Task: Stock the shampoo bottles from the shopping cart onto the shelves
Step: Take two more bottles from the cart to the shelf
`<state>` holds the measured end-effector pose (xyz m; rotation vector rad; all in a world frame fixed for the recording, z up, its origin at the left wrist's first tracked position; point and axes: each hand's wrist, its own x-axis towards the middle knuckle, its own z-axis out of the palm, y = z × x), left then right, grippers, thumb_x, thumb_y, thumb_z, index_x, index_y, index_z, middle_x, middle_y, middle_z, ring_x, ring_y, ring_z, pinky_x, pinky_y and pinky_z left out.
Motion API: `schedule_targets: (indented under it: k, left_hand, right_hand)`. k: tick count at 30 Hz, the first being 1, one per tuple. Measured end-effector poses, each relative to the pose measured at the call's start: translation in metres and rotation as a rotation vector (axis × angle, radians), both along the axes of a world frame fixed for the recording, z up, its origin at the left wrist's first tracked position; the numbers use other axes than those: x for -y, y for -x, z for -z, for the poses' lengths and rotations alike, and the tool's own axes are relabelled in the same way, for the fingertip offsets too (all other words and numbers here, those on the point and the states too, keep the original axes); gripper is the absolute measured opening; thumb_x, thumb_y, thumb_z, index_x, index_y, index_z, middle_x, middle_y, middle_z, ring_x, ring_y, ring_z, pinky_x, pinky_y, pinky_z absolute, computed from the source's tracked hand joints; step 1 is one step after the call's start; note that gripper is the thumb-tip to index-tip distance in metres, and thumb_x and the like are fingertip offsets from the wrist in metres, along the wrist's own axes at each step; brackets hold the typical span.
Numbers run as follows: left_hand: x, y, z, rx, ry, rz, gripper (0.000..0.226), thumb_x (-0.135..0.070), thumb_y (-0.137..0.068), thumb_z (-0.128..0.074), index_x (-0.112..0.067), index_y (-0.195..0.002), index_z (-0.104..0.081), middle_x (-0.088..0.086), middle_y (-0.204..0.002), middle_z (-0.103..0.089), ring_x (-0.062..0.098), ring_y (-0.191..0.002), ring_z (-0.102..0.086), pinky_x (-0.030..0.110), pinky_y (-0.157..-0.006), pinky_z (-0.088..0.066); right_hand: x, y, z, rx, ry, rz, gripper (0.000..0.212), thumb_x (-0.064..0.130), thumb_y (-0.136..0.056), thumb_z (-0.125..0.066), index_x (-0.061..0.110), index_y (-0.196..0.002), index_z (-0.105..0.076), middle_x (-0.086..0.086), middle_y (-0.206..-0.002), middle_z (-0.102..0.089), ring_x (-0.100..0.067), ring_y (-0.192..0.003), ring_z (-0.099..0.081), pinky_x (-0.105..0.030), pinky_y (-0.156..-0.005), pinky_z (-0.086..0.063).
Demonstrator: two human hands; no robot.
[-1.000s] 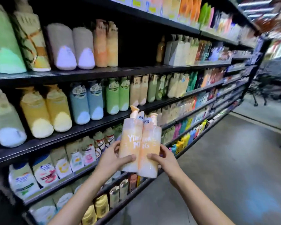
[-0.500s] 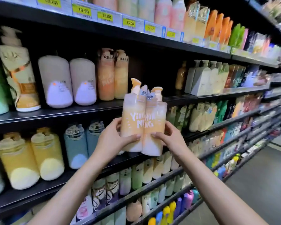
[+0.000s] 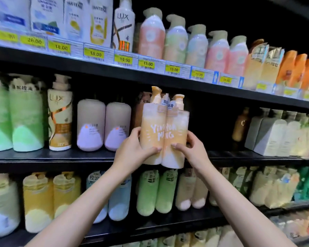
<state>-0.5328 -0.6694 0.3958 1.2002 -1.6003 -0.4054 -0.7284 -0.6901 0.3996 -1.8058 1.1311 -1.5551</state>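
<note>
The twin pack of shampoo bottles (image 3: 164, 132) is held higher and closer to the shelving than half a second ago: its base is now level with the front edge of the middle shelf (image 3: 61, 157), where before it hung in front of the row below. The view has also tilted upward, so that a further shelf of price tags is brought into sight.

The pack is made up of two upright pump bottles pressed side by side, peach-orange in the middle and fading to white at the base, each topped by a pale orange pump. White lettering runs across both bodies and is read as "YING HUA MING"; small collar tags carry Chinese characters.

The pack is grasped from both sides. The left hand (image 3: 132, 154) is wrapped round the left bottle, thumb across its front; the right hand (image 3: 194, 152) is curled round the right bottle in the same way.

Just left of the pack, two beige and lilac bottles (image 3: 103, 125) are stood on the middle shelf, and beyond them a LUX bottle (image 3: 60, 120). To the right, a dark gap in the shelf is seen. On the shelf above, PANTENE bottles (image 3: 98, 20) and another LUX bottle (image 3: 124, 25) are set, over yellow price tags (image 3: 125, 60) marked 26.00, 18.00, 19.90 and 15.00.
</note>
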Motion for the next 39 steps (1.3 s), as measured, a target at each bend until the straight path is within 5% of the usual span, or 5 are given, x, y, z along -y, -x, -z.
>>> schedule_targets:
  k: [3,8,19,24,39]
  left_hand:
    - [0.017,0.006,-0.003,-0.034,-0.002,-0.029,0.097,-0.065,-0.045,-0.069,-0.024,-0.129,-0.041,-0.005,-0.12,-0.065,0.016,-0.111,-0.061,0.041,-0.092,-0.05]
    - [0.039,0.01,0.007,0.0,-0.022,-0.103,0.085,-0.06,-0.05,-0.071,-0.028,-0.121,-0.038,-0.004,-0.114,-0.066,0.017,-0.106,-0.062,0.04,-0.089,-0.051]
    - [0.061,0.016,0.02,0.07,0.034,-0.247,0.083,-0.065,-0.053,-0.07,-0.024,-0.118,-0.037,0.0,-0.117,-0.062,0.022,-0.109,-0.058,0.043,-0.088,-0.049]
    - [0.057,0.022,0.024,0.198,0.06,-0.345,0.096,-0.067,-0.053,-0.073,-0.019,-0.128,-0.036,-0.001,-0.124,-0.047,0.018,-0.119,-0.046,0.038,-0.091,-0.044]
    - [0.062,0.017,0.03,0.07,0.089,-0.343,0.076,-0.038,-0.069,-0.078,-0.017,-0.125,-0.031,0.0,-0.122,-0.055,0.022,-0.111,-0.058,0.036,-0.091,-0.047]
  right_hand:
    - [0.023,0.005,-0.008,-0.027,0.014,-0.029,0.061,0.04,-0.054,-0.079,0.026,-0.11,-0.059,-0.003,-0.106,-0.069,-0.024,-0.098,-0.064,-0.037,-0.086,-0.053]
    - [0.059,0.01,0.003,-0.055,0.022,-0.097,0.051,0.005,-0.071,-0.081,0.029,-0.109,-0.056,-0.002,-0.103,-0.067,-0.002,-0.08,-0.063,-0.014,-0.069,-0.049]
    - [0.092,0.01,0.015,0.041,-0.069,-0.21,0.062,0.018,-0.075,-0.079,0.024,-0.129,-0.048,0.01,-0.11,-0.064,0.0,-0.097,-0.063,-0.014,-0.073,-0.051]
    - [0.089,0.011,0.014,0.03,-0.121,-0.216,0.09,0.034,-0.056,-0.086,0.021,-0.132,-0.04,0.006,-0.115,-0.062,-0.004,-0.102,-0.062,-0.02,-0.081,-0.05]
    - [0.095,0.014,0.019,0.016,-0.202,-0.34,0.081,-0.001,-0.075,-0.075,0.019,-0.139,-0.032,0.002,-0.115,-0.062,-0.007,-0.103,-0.064,-0.02,-0.084,-0.052]
